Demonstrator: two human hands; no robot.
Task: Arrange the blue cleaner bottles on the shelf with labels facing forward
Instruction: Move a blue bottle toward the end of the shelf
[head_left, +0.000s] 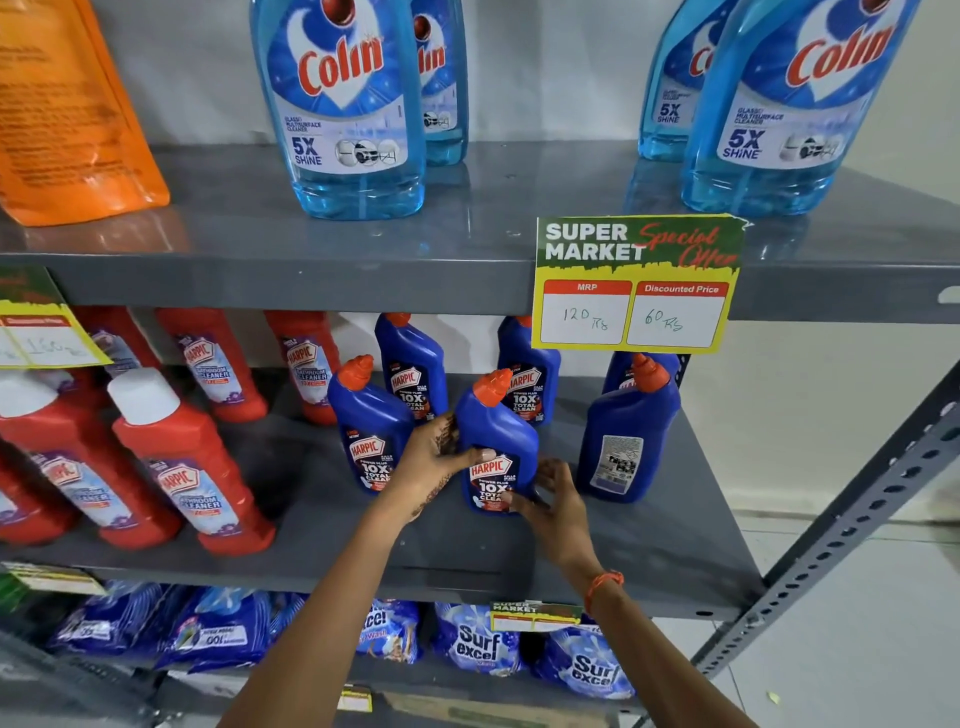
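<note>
1. Middle shelf (649, 540), centre of the frame: blue bottle (496, 441) upright near the front edge, orange cap up, "Harpic" label facing forward.
2. Left hand (436, 457) wrapped around that bottle's left side, thumb across the top of the label; grip closed on the bottle.
3. Right hand (553, 506) at the bottle's lower right corner, fingertips touching the base, thumb over the label's lower edge; grip loosely closed on the same bottle, orange band (602, 587) on the wrist.
4. Just left of it, touching the left hand: second blue bottle (369, 431), label forward.
5. Behind, toward the back wall: two more blue bottles (413, 369) (527, 374), labels forward.
6. Right of centre, apart from the held one: turned bottle (626, 441) showing its back label, with another blue bottle partly hidden behind it.
7. Left part of the same shelf: red bottles (187, 462) with white caps, labels forward.
8. Upper shelf: light blue "Colin" bottles (345, 104) and an orange pouch (67, 109) at upper left.
9. Shelf edge above the blue bottles: price tag (636, 283) reading 120 and 60.
10. Bottom of the frame: blue detergent packs (475, 644) on the lowest shelf.
</note>
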